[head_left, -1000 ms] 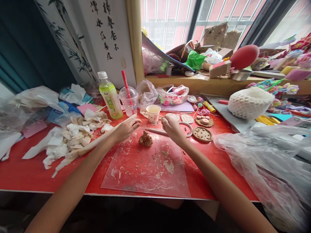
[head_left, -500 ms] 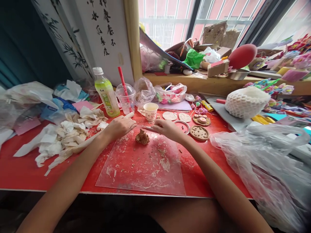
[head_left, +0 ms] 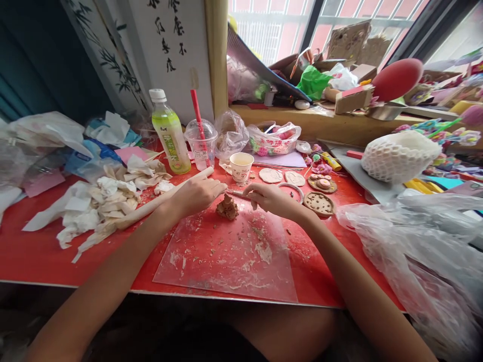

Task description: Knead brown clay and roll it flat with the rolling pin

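Observation:
My right hand [head_left: 272,199] is closed around a slim, pale modelling tool [head_left: 238,193], which points left. At the tool's far end are the fingertips of my left hand [head_left: 200,195], which is closed with its back up. What those fingers pinch, if anything, is hidden. Just below the tool, a rough lump of brown clay [head_left: 227,209] sits on a clear plastic sheet [head_left: 226,274] strewn with clay crumbs and smears. A paper cup [head_left: 241,168] stands beyond the hands. Beside my left forearm lies a long pale roll [head_left: 151,207], partly covered by it.
Crumpled tissues [head_left: 113,196] heap up on the left. A green drink bottle [head_left: 171,136] and a plastic cup with a red straw [head_left: 202,146] stand behind. Round clay pieces [head_left: 319,203] lie to the right, near a large clear plastic bag [head_left: 392,241].
My left hand has moved right, bringing its fingertips to the tool's end, where a gap was before. The whole view has shifted slightly. The clay lump stays on the sheet.

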`<state>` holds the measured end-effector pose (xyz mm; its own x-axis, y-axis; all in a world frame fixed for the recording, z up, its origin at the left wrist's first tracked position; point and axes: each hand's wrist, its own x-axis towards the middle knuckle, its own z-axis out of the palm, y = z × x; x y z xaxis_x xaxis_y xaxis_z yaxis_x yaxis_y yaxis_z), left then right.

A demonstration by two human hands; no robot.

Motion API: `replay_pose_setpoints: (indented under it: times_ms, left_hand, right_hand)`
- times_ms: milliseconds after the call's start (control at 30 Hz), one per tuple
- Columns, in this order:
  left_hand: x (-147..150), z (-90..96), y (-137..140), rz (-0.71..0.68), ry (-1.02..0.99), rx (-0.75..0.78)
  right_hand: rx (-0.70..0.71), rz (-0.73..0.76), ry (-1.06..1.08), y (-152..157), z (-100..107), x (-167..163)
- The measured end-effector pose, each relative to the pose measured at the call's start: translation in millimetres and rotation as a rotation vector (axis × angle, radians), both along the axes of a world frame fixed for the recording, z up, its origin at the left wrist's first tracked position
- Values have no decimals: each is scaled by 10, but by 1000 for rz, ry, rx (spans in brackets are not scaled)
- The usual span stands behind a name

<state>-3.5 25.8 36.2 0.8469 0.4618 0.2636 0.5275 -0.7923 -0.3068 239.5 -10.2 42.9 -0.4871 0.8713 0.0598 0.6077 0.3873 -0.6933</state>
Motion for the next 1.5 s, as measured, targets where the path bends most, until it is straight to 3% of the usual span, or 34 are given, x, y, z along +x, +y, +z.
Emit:
replay_pose_setpoints:
  times_ms: [100, 200, 300, 367, 600, 733, 800, 900, 967, 1133, 1300, 1500]
  left_hand:
    - [21, 95, -84, 33, -168, -89]
    - [64, 270, -252, 94, -341, -405]
    - [104, 434, -437, 70, -128, -919]
    - [120, 477, -514, 55, 47, -1098]
    - [132, 326, -475, -18, 67, -1084]
    - [190, 279, -489, 20, 3, -1000]
    - [225, 263, -509, 64, 18, -940]
    - [250, 221, -514, 116, 42, -909]
    - [245, 189, -500, 145, 23, -916]
    - [248, 177, -491, 222, -9, -1052]
    - [292, 213, -521, 310, -37, -1163]
    - [300, 161, -522, 342, -87, -1244]
  right_hand:
    - [-71, 17, 36, -40, -2, -28]
    - [8, -28, 16, -53, -4, -61]
    - [117, -102, -4, -38, -27, -86]
    - [177, -135, -9, -27, -53, -102]
    - [237, -188, -184, -46, -111, -185]
    - [227, -234, -286, -67, -50, -195]
    - [99, -123, -318, -89, 16, -160]
    - [-219, 148, -377, -135, 102, -95]
    - [-330, 212, -355, -162, 111, -77]
    - [-315, 57, -305, -186, 6, -117]
    - [-435, -26, -247, -179, -15, -148]
    - [-507, -27, -232, -167, -36, -195]
